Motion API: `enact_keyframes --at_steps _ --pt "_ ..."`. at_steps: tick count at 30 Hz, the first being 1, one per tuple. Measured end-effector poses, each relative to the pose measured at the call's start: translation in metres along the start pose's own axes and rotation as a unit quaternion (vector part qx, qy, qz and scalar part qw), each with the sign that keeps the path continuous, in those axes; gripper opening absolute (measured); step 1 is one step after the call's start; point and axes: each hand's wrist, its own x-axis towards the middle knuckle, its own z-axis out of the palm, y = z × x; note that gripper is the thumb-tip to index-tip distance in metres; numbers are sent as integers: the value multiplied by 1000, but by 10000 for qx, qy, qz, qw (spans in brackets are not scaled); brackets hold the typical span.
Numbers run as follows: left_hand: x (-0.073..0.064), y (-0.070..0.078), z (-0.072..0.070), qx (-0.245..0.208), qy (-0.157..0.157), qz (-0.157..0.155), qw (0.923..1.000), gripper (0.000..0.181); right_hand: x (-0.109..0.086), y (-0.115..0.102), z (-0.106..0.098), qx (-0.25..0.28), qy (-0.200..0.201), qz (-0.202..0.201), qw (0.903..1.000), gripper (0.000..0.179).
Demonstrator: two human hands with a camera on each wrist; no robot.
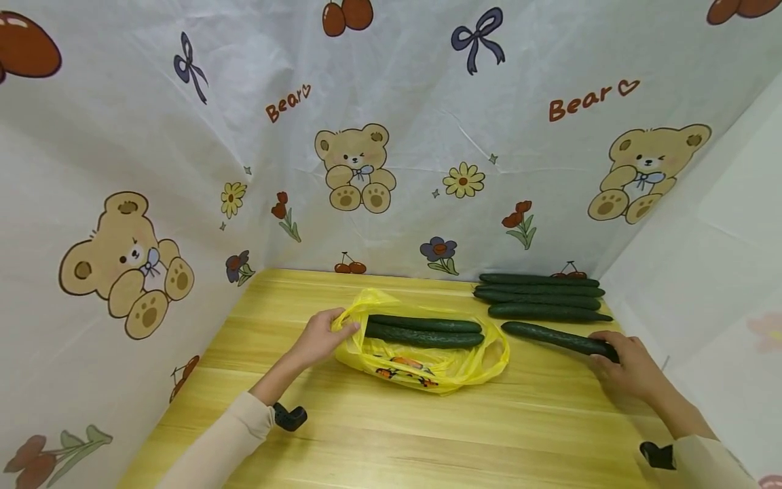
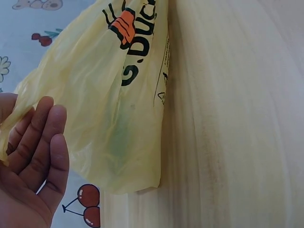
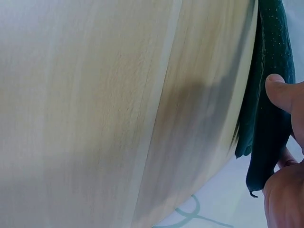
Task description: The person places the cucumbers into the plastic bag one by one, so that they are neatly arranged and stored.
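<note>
A yellow plastic bag [image 1: 421, 380] with printed lettering lies on its side in the middle of the table, its mouth spread. Two cucumbers [image 1: 427, 337] lie inside it, side by side. My left hand [image 1: 320, 336] pinches the bag's left edge between thumb and fingers, as the left wrist view also shows. On the right, my right hand [image 1: 629, 363] grips another cucumber [image 1: 550, 335] by its right end, thumb along the near side. In the right wrist view that cucumber [image 3: 273, 114] slants past the thumb, its stem end pointing down.
Several more cucumbers [image 1: 544, 299] lie in a row at the table's back right, just behind the held one. A white cloth printed with bears [image 1: 360, 170] hangs behind the wooden table [image 1: 391, 441] and on both sides.
</note>
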Motion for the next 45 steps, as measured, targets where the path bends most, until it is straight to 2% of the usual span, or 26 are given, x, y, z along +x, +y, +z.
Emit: enact_keyframes --at_steps 4,10,18,22,28,37,45 --pt "0 -2 0 -44 -10 65 10000 33 4 -3 -3 -111 200 -266 9994 40" --pt "0 -4 -1 -143 1 143 9998 30 8 -7 -7 -20 356 -256 9990 39" --pt "1 -2 1 -308 0 121 9995 30 25 -32 -24 170 -256 39 9995 40" --pt "1 0 3 -337 -9 80 9994 32 33 -48 -26 279 -424 -27 9987 42" --pt "2 1 4 -409 -48 87 9991 35 44 -72 -20 292 -438 -319 9981 42" --pt "1 2 4 -394 -53 56 9992 34 69 -107 -11 364 -788 -386 9955 38" --pt "3 1 8 -420 -93 93 9990 38 95 -133 16 602 -1174 -461 9902 38"
